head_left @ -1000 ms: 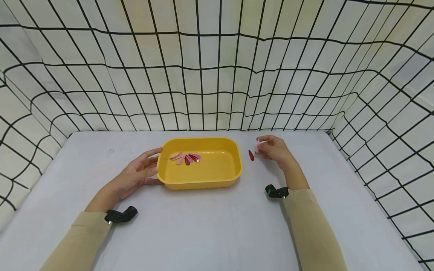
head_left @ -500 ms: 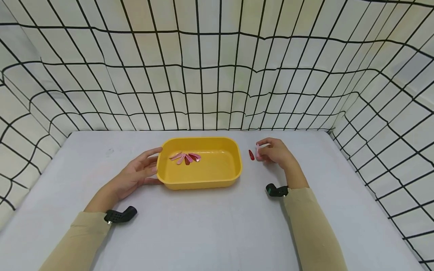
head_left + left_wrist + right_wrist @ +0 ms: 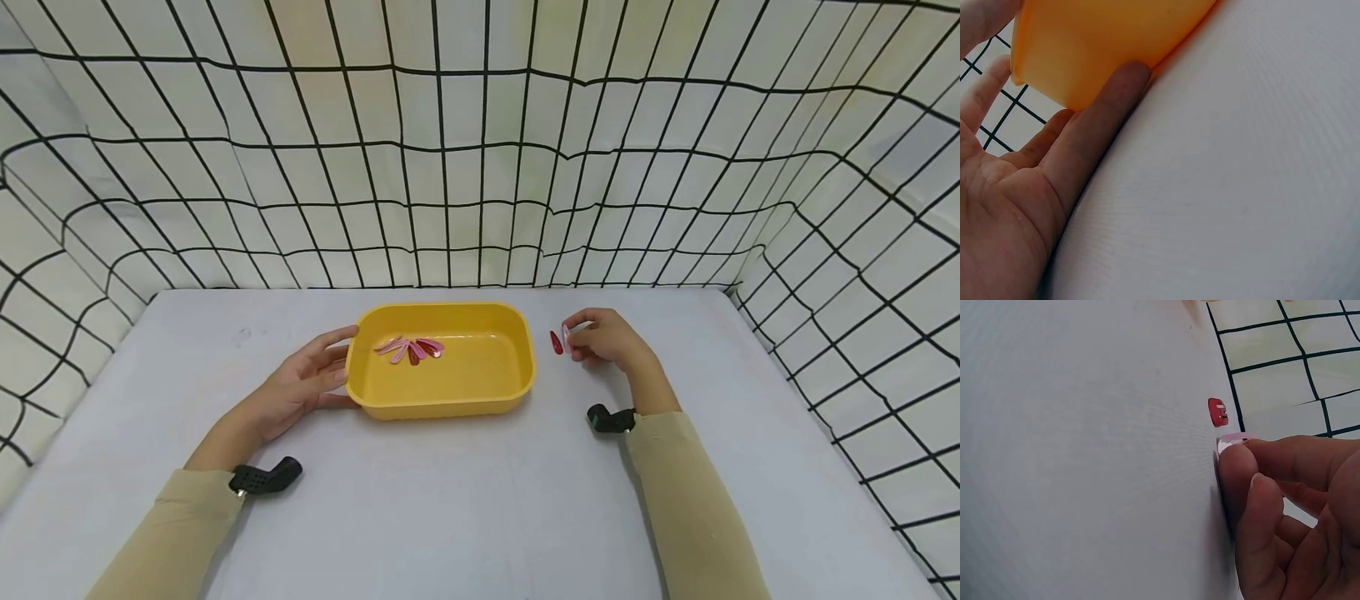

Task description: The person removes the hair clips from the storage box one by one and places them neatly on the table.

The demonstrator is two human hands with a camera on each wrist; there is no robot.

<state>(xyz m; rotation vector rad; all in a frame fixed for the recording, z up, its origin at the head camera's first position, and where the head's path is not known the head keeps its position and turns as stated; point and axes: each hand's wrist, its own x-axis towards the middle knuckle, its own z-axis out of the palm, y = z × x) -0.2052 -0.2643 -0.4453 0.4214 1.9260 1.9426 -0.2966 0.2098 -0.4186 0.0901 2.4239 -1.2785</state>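
A yellow plastic tray (image 3: 435, 410) stands on the white table, with several pink and red hair clips (image 3: 412, 350) bunched at its left inside. My left hand (image 3: 303, 385) rests against the tray's left end; in the left wrist view its extended fingers (image 3: 1094, 122) touch the outer wall. To the right of the tray, my right hand (image 3: 606, 337) pinches a pink hair clip (image 3: 566, 337) between thumb and forefinger, low over the table. Just left of it lies a red hair clip (image 3: 556, 342). Fingertips partly cover the pink clip (image 3: 1233, 439) in the right wrist view.
Black wire grid (image 3: 465, 179) backed by white sheeting rises behind the table (image 3: 450, 508) and along both sides. A black wrist device sits on each forearm, at the cuffs of the tan sleeves (image 3: 693, 492).
My right hand has lowered slightly and shifted a little left, bringing the pink hair clip right beside the red one. The left hand and the tray have stayed put.
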